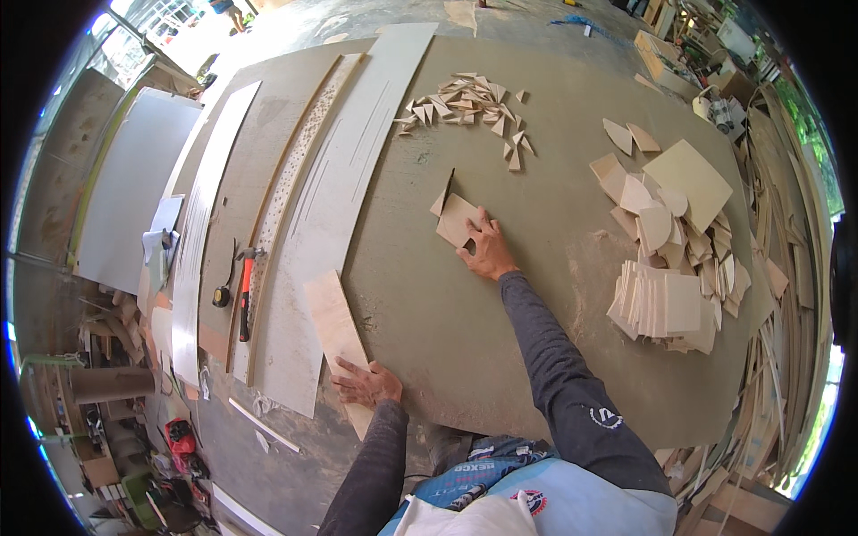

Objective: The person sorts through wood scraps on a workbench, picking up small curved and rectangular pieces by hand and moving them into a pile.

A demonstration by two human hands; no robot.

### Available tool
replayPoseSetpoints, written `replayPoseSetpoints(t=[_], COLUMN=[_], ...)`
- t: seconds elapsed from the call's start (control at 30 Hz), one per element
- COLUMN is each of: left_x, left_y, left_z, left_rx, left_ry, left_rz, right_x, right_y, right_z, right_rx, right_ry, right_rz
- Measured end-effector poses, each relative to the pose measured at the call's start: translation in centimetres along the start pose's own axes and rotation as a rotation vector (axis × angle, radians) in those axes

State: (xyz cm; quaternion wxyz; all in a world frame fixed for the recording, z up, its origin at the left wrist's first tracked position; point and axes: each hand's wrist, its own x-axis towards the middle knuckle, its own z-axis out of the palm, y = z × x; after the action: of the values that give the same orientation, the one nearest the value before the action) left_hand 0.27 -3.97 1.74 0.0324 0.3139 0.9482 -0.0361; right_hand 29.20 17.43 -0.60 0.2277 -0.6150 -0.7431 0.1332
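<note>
left hand (368,386): fingers spread open, flat on long wooden board (331,308). right hand (488,250): fingers bent over small wood piece (455,220) mid worktop (447,357), can't tell if gripping. thin-piece stack (661,302) further right.

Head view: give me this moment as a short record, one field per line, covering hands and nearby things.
Left hand: spread on a long pale board
Right hand: fingers on a small flat wood piece
Far pile: small wooden wedges
Right pile: larger wood pieces, some rounded
Tools, at left: red-handled hammer, tape measure
Surface: brownish tabletop
</note>
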Motion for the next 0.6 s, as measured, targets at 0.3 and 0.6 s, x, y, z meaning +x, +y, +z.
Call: replayPoseSetpoints(t=[0.3,0.6], left_x=[0.1,0.1], left_y=[-0.2,-0.3], left_z=[-0.3,0.3], left_rx=[0.004,-0.012], left_ry=[-0.067,-0.050], left_rz=[-0.002,0.003], right_x=[0.4,-0.3], right_y=[0.0,-0.4], right_z=[-0.8,-1.4], right_rx=[0.138,0.114], right_ry=[-0.039,-0.065], right_rz=[0.018,-0.010])
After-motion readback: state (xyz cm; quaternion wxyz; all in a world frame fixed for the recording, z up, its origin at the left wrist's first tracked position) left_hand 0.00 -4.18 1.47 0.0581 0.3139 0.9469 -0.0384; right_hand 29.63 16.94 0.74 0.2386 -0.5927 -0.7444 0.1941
